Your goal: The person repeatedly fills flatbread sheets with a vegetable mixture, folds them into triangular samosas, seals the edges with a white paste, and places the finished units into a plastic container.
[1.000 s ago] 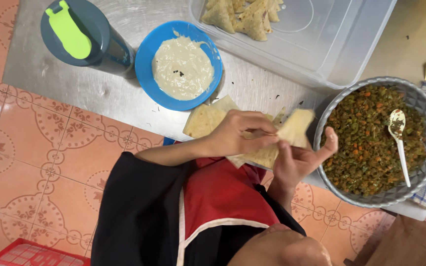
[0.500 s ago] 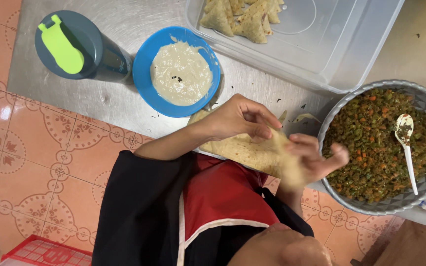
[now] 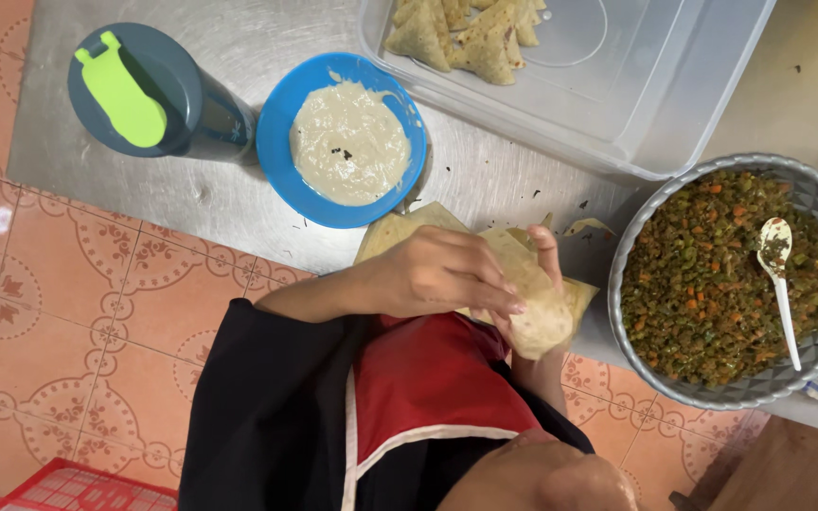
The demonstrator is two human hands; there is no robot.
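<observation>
While folded, pastry sheet (image 3: 537,308) between both hands' fingers (image 3: 499,293).

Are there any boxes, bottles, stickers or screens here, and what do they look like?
No stickers, signs or screens show.
Clear plastic box: top of the metal table, rectangular, see-through, folded triangle pastries in one corner.
Bottle: top left, round, grey-blue with a lime green flip cap.
Blue bowl: beside the bottle, round, holding pale paste.
Grey bowl: right, round, with chopped filling and a white spoon.
</observation>
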